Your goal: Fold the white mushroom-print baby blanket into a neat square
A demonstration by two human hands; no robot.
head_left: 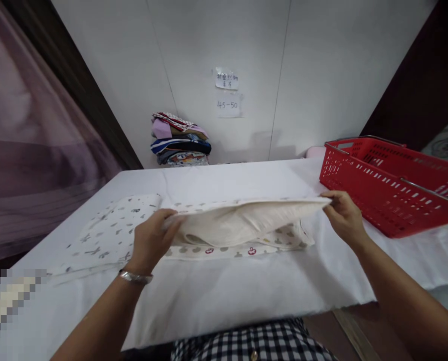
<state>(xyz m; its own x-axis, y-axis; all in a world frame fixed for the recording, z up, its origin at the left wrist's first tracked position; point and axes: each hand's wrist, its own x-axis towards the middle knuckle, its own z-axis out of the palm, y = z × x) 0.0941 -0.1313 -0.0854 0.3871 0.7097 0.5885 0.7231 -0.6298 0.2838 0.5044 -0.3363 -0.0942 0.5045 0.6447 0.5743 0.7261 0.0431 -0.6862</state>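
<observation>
Here the left hand (154, 238) and right hand (342, 213) each pinch an end of a cream printed cloth (242, 225), lifted just off the white table (224, 291) at centre. A red basket (393, 185) sits at three o'clock, folded clothes (179, 140) at eleven.

Red basket (393, 193) blocks the right; table (227, 175) beyond seems open

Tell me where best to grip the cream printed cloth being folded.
Judging by its pose, grip the cream cloth by the raised top fold's two ends, from either side, where the left hand and right hand pinch it; its middle sags.
</observation>
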